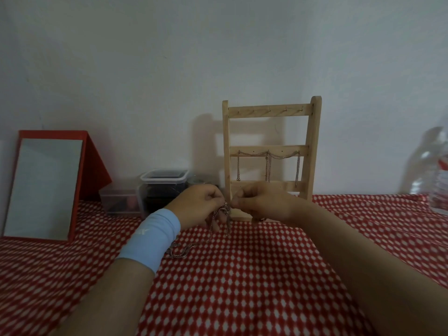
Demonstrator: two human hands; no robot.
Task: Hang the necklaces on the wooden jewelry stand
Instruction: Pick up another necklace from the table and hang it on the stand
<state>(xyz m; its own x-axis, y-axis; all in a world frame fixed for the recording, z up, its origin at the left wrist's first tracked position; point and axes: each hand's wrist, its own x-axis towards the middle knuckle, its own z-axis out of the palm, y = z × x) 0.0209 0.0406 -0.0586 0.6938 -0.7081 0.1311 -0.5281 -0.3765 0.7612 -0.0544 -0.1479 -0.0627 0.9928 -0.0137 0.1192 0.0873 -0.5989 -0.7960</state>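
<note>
Red cloth with white diamond print (242, 275) covers the tabletop and fills the frame from 3 through 6 to 9 o'clock. Both forearms enter from 6. The left wrist wears a light-blue fabric wristband (150, 238). At 3 o'clock of the band, a loose silver chain necklace (179, 251) lies bunched on the cloth, partly hidden by the wrist.

Left hand (198, 204) and right hand (261, 202) meet just below frame centre, fingertips almost touching. Both have fingers curled and pinch a tangled silver chain (224, 210) between them. Its strands hang toward 6 from the pinch point. Can't tell whether the ends touch the cloth.

At 12 o'clock of the hands, directly behind them: a light wooden ladder-shaped jewelry stand (269, 111), upright on the cloth, close to the wall. The right hand covers part of its base.
- Top rail: a row of small metal hooks.
- Middle rail: hung silver chains (268, 163), draped in swags, ends dropping to the bottom rail.

At 10 o'clock of the left hand is a clear lidded plastic box with dark contents (164, 183). A lower clear plastic box (118, 202) sits at its 9, touching or nearly so. Further toward 9, a red-framed rectangular mirror (46, 187) leans back on its red prop.

At the 3 o'clock frame edge is a clear plastic bottle (434, 170), blurred and cut off. A white wall (218, 57) is behind everything.
</note>
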